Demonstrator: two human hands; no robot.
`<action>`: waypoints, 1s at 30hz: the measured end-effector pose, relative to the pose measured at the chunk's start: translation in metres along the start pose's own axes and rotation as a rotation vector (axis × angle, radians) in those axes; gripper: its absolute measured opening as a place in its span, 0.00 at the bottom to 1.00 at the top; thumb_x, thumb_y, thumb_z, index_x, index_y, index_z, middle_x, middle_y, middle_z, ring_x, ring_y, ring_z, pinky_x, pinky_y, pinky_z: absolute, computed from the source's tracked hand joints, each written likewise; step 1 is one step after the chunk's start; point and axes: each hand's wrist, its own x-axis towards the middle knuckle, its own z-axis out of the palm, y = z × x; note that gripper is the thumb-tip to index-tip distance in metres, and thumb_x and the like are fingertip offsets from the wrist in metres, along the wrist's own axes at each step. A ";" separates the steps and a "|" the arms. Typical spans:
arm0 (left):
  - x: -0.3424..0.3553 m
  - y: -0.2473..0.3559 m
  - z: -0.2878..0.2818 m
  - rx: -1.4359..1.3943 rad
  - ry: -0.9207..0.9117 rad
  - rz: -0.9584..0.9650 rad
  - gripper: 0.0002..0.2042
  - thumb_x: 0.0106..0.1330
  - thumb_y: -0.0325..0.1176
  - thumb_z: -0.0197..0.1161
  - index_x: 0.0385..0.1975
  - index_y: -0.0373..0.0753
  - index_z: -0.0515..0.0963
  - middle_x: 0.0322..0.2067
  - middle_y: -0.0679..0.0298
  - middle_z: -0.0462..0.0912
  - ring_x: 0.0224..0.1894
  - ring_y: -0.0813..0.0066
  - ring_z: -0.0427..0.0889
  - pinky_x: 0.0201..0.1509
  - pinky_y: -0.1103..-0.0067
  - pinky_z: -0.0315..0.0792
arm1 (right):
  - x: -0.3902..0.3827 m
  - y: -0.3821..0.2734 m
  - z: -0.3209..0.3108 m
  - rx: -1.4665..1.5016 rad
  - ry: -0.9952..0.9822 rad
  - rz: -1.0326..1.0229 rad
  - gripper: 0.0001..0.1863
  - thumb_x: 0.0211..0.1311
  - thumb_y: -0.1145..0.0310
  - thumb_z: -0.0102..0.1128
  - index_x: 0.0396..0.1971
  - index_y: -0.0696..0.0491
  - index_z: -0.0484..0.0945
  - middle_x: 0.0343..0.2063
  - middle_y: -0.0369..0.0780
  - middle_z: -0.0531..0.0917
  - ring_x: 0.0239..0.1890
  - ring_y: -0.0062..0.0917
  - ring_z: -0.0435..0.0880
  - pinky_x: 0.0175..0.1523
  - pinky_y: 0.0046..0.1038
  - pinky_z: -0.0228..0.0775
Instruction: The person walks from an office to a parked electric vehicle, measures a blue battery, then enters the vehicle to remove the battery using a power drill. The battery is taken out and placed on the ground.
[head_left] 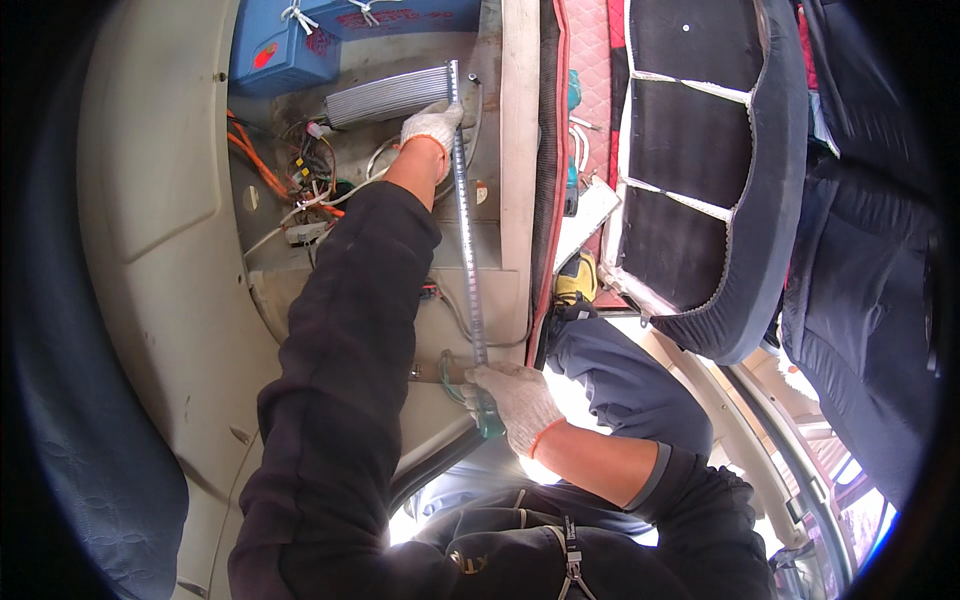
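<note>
My left hand (pixel 433 134), in a white knit glove with orange cuff, pinches the upper end of a metal tape measure blade (pixel 465 230) at the right end of a silver finned metal block (pixel 388 98) inside a vehicle compartment. My right hand (pixel 510 405), gloved the same way, grips the green translucent tape case (pixel 486 420) lower down, and the blade stretches straight between both hands. Orange and white cables (pixel 262 168) with small connectors lie left of the block, partly hidden behind my left arm.
A blue box (pixel 285 55) with white ties is at the top. A beige panel (pixel 150 250) runs along the left. At the right are pink quilted padding (pixel 592 95), a dark cushioned piece (pixel 690 140), a yellow-and-black object (pixel 575 280) and my bent leg.
</note>
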 end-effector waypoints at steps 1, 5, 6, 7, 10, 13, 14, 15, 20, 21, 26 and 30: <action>0.010 -0.008 0.000 0.025 -0.006 0.014 0.17 0.80 0.37 0.63 0.64 0.39 0.77 0.45 0.59 0.90 0.35 0.71 0.85 0.39 0.73 0.79 | 0.000 0.000 0.000 -0.008 0.004 -0.003 0.11 0.68 0.68 0.70 0.44 0.58 0.84 0.32 0.41 0.87 0.29 0.24 0.84 0.33 0.26 0.75; 0.034 -0.028 -0.002 0.027 -0.005 0.057 0.17 0.80 0.37 0.63 0.64 0.41 0.77 0.45 0.61 0.91 0.35 0.72 0.85 0.39 0.72 0.79 | 0.005 0.003 -0.001 -0.050 0.019 0.014 0.12 0.68 0.67 0.70 0.44 0.58 0.84 0.32 0.41 0.87 0.30 0.23 0.85 0.33 0.26 0.76; 0.036 -0.031 -0.002 0.031 0.005 0.062 0.17 0.80 0.37 0.63 0.64 0.41 0.76 0.45 0.61 0.91 0.35 0.72 0.85 0.39 0.72 0.80 | 0.008 0.005 -0.002 -0.063 0.010 -0.004 0.12 0.69 0.66 0.70 0.44 0.58 0.84 0.32 0.41 0.87 0.30 0.23 0.85 0.33 0.26 0.76; 0.037 -0.032 -0.002 0.026 0.010 0.061 0.17 0.80 0.37 0.63 0.64 0.42 0.77 0.45 0.61 0.91 0.35 0.72 0.85 0.39 0.72 0.80 | 0.010 0.007 -0.003 -0.086 0.012 -0.020 0.12 0.69 0.66 0.70 0.44 0.58 0.84 0.32 0.41 0.87 0.30 0.23 0.85 0.33 0.26 0.76; 0.032 -0.029 -0.001 -0.009 0.013 0.042 0.17 0.80 0.38 0.63 0.63 0.42 0.77 0.45 0.62 0.90 0.36 0.71 0.85 0.40 0.71 0.80 | 0.015 0.011 -0.005 -0.077 0.023 -0.051 0.11 0.69 0.66 0.70 0.44 0.58 0.84 0.32 0.41 0.88 0.30 0.24 0.85 0.33 0.26 0.76; 0.014 -0.012 -0.001 -0.055 -0.002 -0.004 0.16 0.80 0.38 0.63 0.62 0.41 0.77 0.46 0.62 0.90 0.37 0.70 0.85 0.41 0.70 0.80 | 0.013 0.008 -0.004 -0.098 0.021 -0.022 0.11 0.69 0.66 0.70 0.44 0.58 0.84 0.33 0.41 0.88 0.30 0.23 0.85 0.33 0.25 0.76; 0.005 -0.004 -0.001 -0.071 -0.009 -0.016 0.16 0.80 0.38 0.63 0.62 0.41 0.77 0.46 0.62 0.90 0.37 0.70 0.85 0.41 0.70 0.80 | 0.011 0.007 -0.003 -0.097 0.015 -0.014 0.11 0.69 0.66 0.70 0.44 0.57 0.84 0.32 0.41 0.88 0.30 0.23 0.85 0.32 0.25 0.76; -0.005 0.004 -0.001 -0.086 -0.017 -0.019 0.16 0.80 0.38 0.63 0.62 0.41 0.77 0.46 0.62 0.90 0.37 0.70 0.85 0.40 0.70 0.80 | 0.010 0.006 -0.002 -0.100 0.018 -0.006 0.11 0.69 0.66 0.70 0.44 0.57 0.84 0.32 0.40 0.88 0.29 0.23 0.84 0.32 0.26 0.75; -0.053 0.038 0.003 -0.261 -0.061 -0.131 0.16 0.80 0.40 0.63 0.61 0.41 0.78 0.44 0.62 0.89 0.34 0.71 0.84 0.38 0.72 0.79 | 0.014 0.008 -0.002 -0.083 0.086 -0.009 0.11 0.69 0.65 0.69 0.43 0.57 0.85 0.31 0.39 0.88 0.27 0.22 0.83 0.31 0.26 0.75; -0.058 0.042 0.002 -0.281 -0.061 -0.102 0.17 0.80 0.38 0.62 0.64 0.41 0.77 0.43 0.61 0.89 0.32 0.71 0.83 0.34 0.70 0.78 | 0.016 0.011 -0.004 -0.099 0.075 -0.029 0.11 0.69 0.65 0.69 0.43 0.57 0.86 0.30 0.39 0.88 0.27 0.21 0.83 0.31 0.26 0.74; -0.073 0.068 -0.028 -0.162 -0.059 -0.055 0.17 0.80 0.45 0.62 0.52 0.37 0.84 0.41 0.62 0.89 0.34 0.68 0.82 0.41 0.69 0.79 | 0.027 0.025 -0.025 -0.443 0.012 -0.400 0.12 0.69 0.63 0.66 0.39 0.57 0.87 0.29 0.39 0.87 0.25 0.21 0.82 0.32 0.28 0.74; -0.110 0.092 -0.065 -0.368 -0.030 0.015 0.15 0.80 0.43 0.62 0.52 0.37 0.83 0.44 0.59 0.86 0.41 0.65 0.82 0.47 0.68 0.78 | 0.023 0.027 -0.038 -0.589 -0.046 -0.482 0.14 0.70 0.60 0.61 0.35 0.56 0.87 0.26 0.42 0.85 0.26 0.27 0.83 0.34 0.34 0.74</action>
